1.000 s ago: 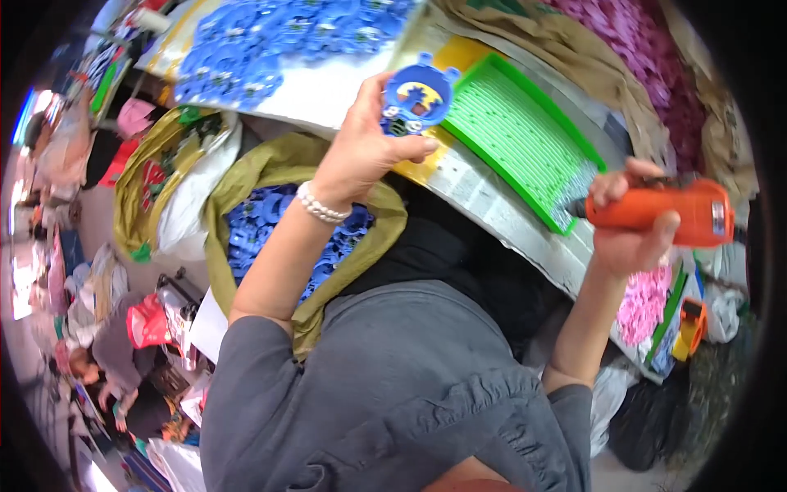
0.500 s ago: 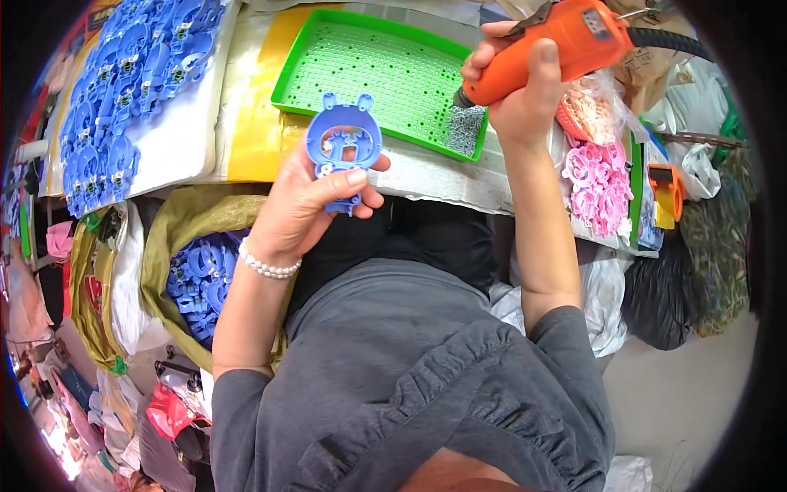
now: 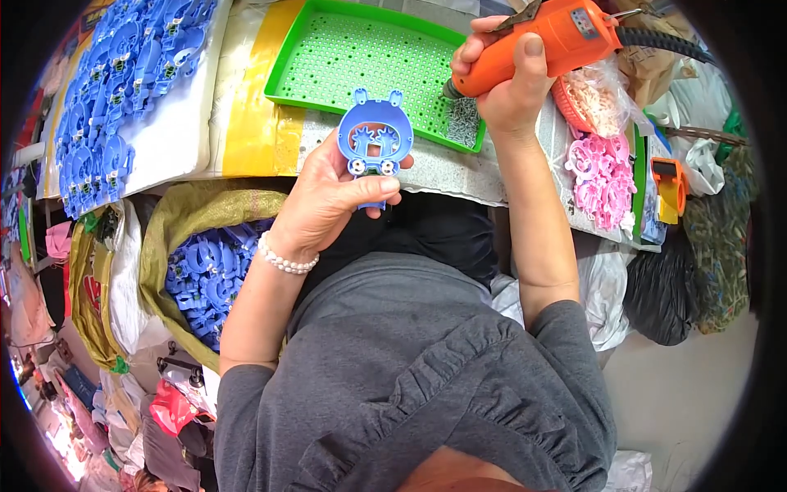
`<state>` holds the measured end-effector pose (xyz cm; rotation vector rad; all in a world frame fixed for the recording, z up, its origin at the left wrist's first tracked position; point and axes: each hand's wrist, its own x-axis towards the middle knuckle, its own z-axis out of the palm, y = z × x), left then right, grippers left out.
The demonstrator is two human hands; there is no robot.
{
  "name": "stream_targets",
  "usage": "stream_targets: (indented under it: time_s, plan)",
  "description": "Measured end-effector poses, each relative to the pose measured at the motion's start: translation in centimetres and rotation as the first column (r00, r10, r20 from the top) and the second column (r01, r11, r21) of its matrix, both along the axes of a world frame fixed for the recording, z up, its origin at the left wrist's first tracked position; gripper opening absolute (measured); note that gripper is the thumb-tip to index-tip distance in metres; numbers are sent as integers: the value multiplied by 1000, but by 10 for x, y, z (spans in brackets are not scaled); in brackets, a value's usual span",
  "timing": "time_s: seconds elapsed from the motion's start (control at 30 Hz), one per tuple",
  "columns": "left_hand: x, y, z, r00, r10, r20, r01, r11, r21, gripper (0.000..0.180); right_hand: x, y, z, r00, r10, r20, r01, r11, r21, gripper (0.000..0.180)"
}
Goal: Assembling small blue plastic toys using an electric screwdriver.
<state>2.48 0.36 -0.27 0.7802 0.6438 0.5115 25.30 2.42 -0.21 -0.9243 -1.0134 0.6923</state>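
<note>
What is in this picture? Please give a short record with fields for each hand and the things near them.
left hand: holds a blue plastic toy part upright above the table edge
right hand: grips an orange electric screwdriver, tip pointing down at the tray
green tray: perforated, holds a small heap of screws in its near right corner
left of tray: many blue parts laid out on a white sheet
right of tray: pink parts
below table: sack of blue parts

Bright, even light, soft shadows; sharp centre (fisheye bends, darkens the rim).
</note>
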Motion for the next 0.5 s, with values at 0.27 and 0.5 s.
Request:
stream_targets:
  time_s: [0.27, 0.5]
  plan:
    - [3, -1, -4, 999, -7, -38, 8, 1000, 19, 49, 2, 27, -27, 769, 578, -273, -345, 735, 583, 54]
    - [4, -3, -8, 999, 17, -51, -15, 999, 28, 46, 4, 20, -21, 712, 636, -298, -358, 693, 626, 55]
